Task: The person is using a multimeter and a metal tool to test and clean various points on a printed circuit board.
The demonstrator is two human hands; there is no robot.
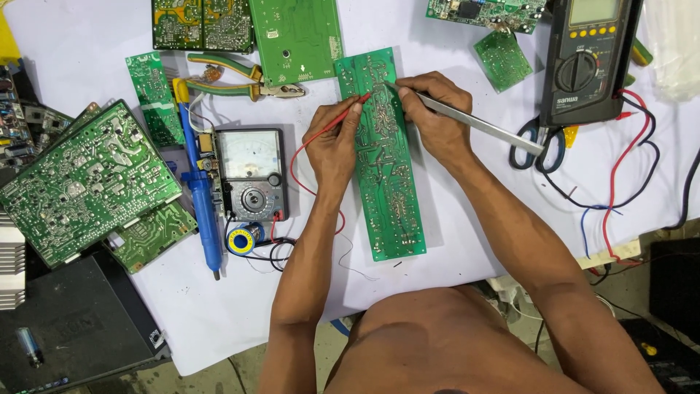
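A long green circuit board (386, 190) lies solder side up in the middle of the white sheet. My left hand (334, 146) rests on its left edge and grips a red test probe (343, 117), with the tip touching the board near its upper part. My right hand (430, 113) rests on the board's right edge and pinches long metal tweezers (481, 122). The tweezers' point meets the board close to the red probe's tip.
An analog meter (251, 174) and a blue desoldering pump (200, 190) lie to the left, with pliers (240, 79) and a solder spool (243, 238). Several green boards (84, 182) crowd the left and top. A dark digital multimeter (587, 62), scissors (538, 142) and wires sit right.
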